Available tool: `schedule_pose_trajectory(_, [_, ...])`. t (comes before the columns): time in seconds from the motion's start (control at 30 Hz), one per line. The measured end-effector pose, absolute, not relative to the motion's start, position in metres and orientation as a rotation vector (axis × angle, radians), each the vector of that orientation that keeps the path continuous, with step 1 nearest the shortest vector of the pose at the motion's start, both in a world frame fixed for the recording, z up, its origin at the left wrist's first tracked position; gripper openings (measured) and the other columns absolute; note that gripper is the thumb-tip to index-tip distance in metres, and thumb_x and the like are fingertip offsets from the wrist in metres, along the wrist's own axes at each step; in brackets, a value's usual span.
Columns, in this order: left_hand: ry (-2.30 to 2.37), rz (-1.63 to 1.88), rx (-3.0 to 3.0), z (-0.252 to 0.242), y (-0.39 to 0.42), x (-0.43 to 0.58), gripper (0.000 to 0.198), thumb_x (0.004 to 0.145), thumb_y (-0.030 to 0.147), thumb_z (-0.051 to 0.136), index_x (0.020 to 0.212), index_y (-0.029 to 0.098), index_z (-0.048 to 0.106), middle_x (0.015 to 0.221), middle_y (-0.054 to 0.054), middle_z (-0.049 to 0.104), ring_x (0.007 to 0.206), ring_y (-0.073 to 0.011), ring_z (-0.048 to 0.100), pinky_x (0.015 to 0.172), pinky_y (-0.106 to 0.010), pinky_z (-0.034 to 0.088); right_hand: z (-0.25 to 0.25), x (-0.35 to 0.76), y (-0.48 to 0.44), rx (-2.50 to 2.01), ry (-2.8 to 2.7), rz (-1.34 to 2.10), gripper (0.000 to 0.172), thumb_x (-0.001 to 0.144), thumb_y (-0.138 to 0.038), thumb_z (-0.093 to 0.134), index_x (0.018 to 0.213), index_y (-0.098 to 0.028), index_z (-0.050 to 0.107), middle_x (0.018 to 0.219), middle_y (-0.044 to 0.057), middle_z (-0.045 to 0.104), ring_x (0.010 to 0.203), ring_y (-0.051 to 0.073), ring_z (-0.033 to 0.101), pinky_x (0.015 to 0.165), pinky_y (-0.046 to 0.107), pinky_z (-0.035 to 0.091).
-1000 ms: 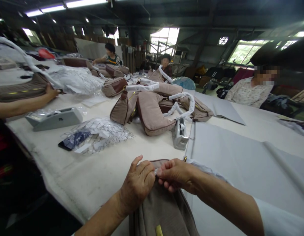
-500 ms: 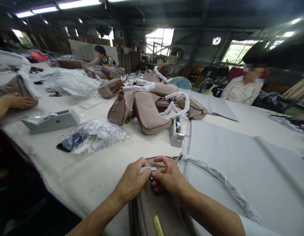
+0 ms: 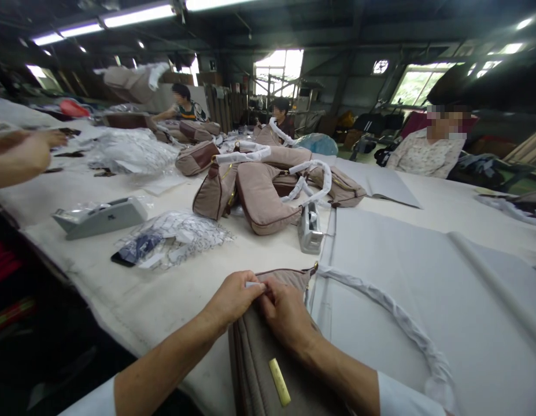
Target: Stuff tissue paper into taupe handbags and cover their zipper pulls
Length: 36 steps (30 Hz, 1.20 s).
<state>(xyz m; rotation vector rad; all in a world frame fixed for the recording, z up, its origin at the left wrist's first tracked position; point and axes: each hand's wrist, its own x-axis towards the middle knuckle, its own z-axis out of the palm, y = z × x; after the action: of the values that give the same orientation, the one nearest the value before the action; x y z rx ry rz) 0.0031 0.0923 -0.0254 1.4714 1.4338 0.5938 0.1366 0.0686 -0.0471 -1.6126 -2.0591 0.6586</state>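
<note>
A taupe handbag (image 3: 254,370) with dark piping lies on the table in front of me. My left hand (image 3: 233,297), over the bag's upper part, is closed in a pinch on a small white strip (image 3: 251,284). Right beside it, fingertips meeting the left ones, my right hand (image 3: 287,318) is also closed; what it grips is hidden. A gold ring (image 3: 316,266) at the bag's far corner joins a white-wrapped strap (image 3: 389,300), which curves away to the right. On the bag's near side is a yellow, metallic-looking plate (image 3: 279,381).
Beyond my hands stand a small tape dispenser (image 3: 311,231) and a pile of taupe bags (image 3: 263,199). To the left are a larger dispenser (image 3: 105,218) and a plastic bag (image 3: 176,237). Grey sheets (image 3: 406,271) lie right. A co-worker's arms (image 3: 20,150) reach in from the left.
My right hand's fingers have closed in against the left hand, covering the small shiny piece seen before. At the left, the co-worker's hand has left a bag, and a blurred bag is now in the air.
</note>
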Motion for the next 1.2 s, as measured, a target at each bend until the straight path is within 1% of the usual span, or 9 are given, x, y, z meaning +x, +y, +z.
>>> schedule_pose_trajectory(0.13, [1.542, 0.614, 1.473, -0.025, 0.092, 0.001, 0.024, 0.065, 0.041, 0.05, 0.063, 0.018, 0.049, 0.059, 0.003, 0.048, 0.062, -0.0148, 0.042, 0.056, -0.025, 0.029, -0.043, 0.135, 0.073, -1.744, -2.371, 0.282, 0.017, 0.091, -0.021, 0.044, 0.093, -0.018, 0.061, 0.074, 0.007, 0.071, 0.066, 0.021, 0.065, 0.051, 0.027, 0.033])
schedule_pose_trajectory(0.3, [1.597, 0.626, 1.486, -0.026, 0.092, -0.001, 0.021, 0.066, 0.037, 0.05, 0.057, 0.019, 0.046, 0.055, 0.004, 0.043, 0.06, -0.0144, 0.039, 0.054, -0.025, 0.025, -0.042, 0.132, 0.08, -1.68, -2.471, 0.128, 0.019, 0.089, -0.016, 0.043, 0.09, -0.014, 0.061, 0.071, 0.012, 0.068, 0.061, 0.025, 0.063, 0.05, 0.029, 0.03])
schedule_pose_trajectory(0.5, [1.501, 0.593, 1.404, -0.033, 0.092, -0.001, 0.023, 0.069, 0.04, 0.043, 0.058, 0.021, 0.034, 0.055, 0.006, 0.034, 0.055, -0.0121, 0.034, 0.052, -0.024, 0.028, -0.044, 0.132, 0.086, -1.522, -2.499, -0.134, 0.02, 0.086, -0.028, 0.048, 0.091, -0.013, 0.06, 0.086, 0.013, 0.062, 0.082, 0.029, 0.055, 0.07, 0.039, 0.037])
schedule_pose_trajectory(0.63, [1.498, 0.609, 1.465, -0.039, 0.092, 0.002, 0.023, 0.074, 0.039, 0.04, 0.06, 0.021, 0.036, 0.058, 0.004, 0.036, 0.06, -0.0138, 0.037, 0.056, -0.025, 0.031, -0.052, 0.134, 0.094, -1.446, -2.529, -0.224, 0.021, 0.089, -0.023, 0.043, 0.088, -0.014, 0.062, 0.091, 0.012, 0.061, 0.089, 0.027, 0.051, 0.082, 0.046, 0.035])
schedule_pose_trajectory(0.73, [1.503, 0.609, 1.527, -0.04, 0.092, 0.003, 0.023, 0.074, 0.035, 0.04, 0.057, 0.021, 0.036, 0.058, 0.003, 0.039, 0.062, -0.0145, 0.038, 0.058, -0.026, 0.031, -0.054, 0.132, 0.095, -1.436, -2.555, -0.163, 0.024, 0.09, -0.016, 0.041, 0.09, -0.015, 0.065, 0.095, 0.012, 0.064, 0.092, 0.026, 0.054, 0.092, 0.049, 0.032])
schedule_pose_trajectory(0.8, [1.503, 0.604, 1.552, -0.039, 0.092, 0.002, 0.025, 0.075, 0.037, 0.041, 0.056, 0.021, 0.039, 0.058, 0.003, 0.042, 0.063, -0.0151, 0.039, 0.058, -0.026, 0.032, -0.05, 0.136, 0.091, -1.475, -2.52, -0.105, 0.028, 0.09, -0.021, 0.043, 0.112, -0.014, 0.06, 0.116, 0.015, 0.06, 0.105, 0.028, 0.052, 0.096, 0.053, 0.03])
schedule_pose_trajectory(0.93, [1.467, 0.562, 1.58, -0.032, 0.094, -0.006, 0.043, 0.082, 0.051, 0.033, 0.061, 0.018, 0.052, 0.063, 0.0, 0.053, 0.067, -0.0171, 0.048, 0.064, -0.027, 0.037, -0.038, 0.173, 0.067, -1.589, -2.271, 0.23, 0.071, 0.08, -0.039, 0.058, 0.14, -0.01, 0.033, 0.143, 0.018, 0.036, 0.129, 0.032, 0.035, 0.102, 0.053, 0.03])
schedule_pose_trajectory(1.03, [1.488, 0.491, 1.602, -0.03, 0.1, -0.009, 0.058, 0.084, 0.058, 0.025, 0.058, 0.017, 0.057, 0.059, -0.001, 0.055, 0.064, -0.0179, 0.051, 0.062, -0.027, 0.037, -0.046, 0.213, 0.039, -1.669, -1.998, 0.552, 0.065, 0.082, -0.042, 0.051, 0.137, -0.009, 0.04, 0.14, 0.016, 0.042, 0.128, 0.028, 0.038, 0.107, 0.044, 0.03])
schedule_pose_trajectory(1.2, [1.503, 0.501, 1.745, -0.036, 0.106, 0.002, 0.027, 0.073, 0.04, 0.053, 0.064, 0.016, 0.063, 0.059, 0.001, 0.057, 0.062, -0.0164, 0.052, 0.061, -0.026, 0.038, -0.079, 0.243, -0.002, -1.814, -1.62, 1.254, 0.081, 0.076, -0.06, 0.052, 0.139, -0.011, 0.039, 0.135, 0.014, 0.048, 0.12, 0.031, 0.049, 0.101, 0.042, 0.039])
